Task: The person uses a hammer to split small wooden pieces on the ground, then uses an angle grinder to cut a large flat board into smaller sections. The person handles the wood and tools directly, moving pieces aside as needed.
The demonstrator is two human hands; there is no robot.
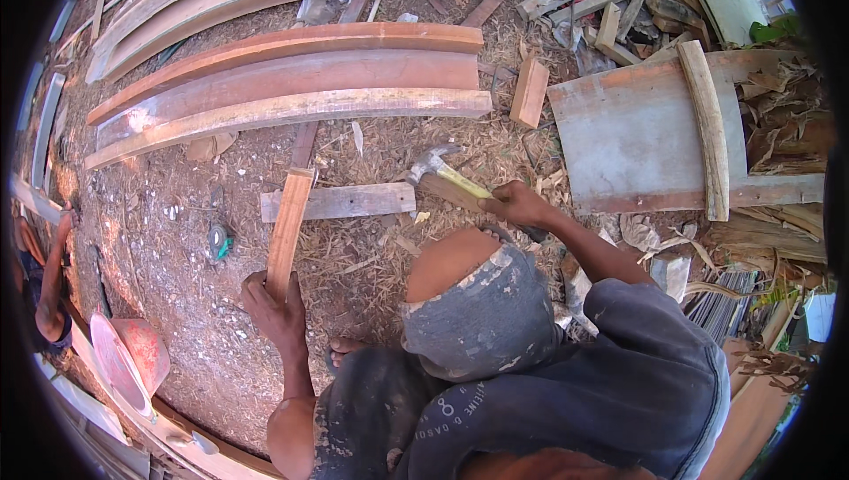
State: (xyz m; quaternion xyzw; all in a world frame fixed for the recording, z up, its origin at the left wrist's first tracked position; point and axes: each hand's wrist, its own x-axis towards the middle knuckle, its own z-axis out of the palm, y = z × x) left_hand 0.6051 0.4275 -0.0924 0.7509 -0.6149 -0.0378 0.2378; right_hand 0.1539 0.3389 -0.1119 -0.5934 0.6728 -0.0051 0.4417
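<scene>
My left hand (276, 303) grips a narrow reddish wood piece (288, 228) that angles upward over a weathered grey board (349, 201) lying on the dirt; I cannot tell if they touch. My right hand (515, 204) holds a claw hammer (469, 184) by its yellow and black handle, its metal head near the board's right end, over a short brown piece of wood (447, 194). A tape measure (220, 239) lies on the ground left of the reddish piece. My bent knee (451, 281) is just below the hammer.
Curved troughs of long boards (283, 82) lie ahead. Wood offcuts (619, 15), a loose block (529, 91) and a grey panel (623, 148) with a plank on it are at right. At left are a pink plastic tub (146, 347) and another person's arm (55, 272).
</scene>
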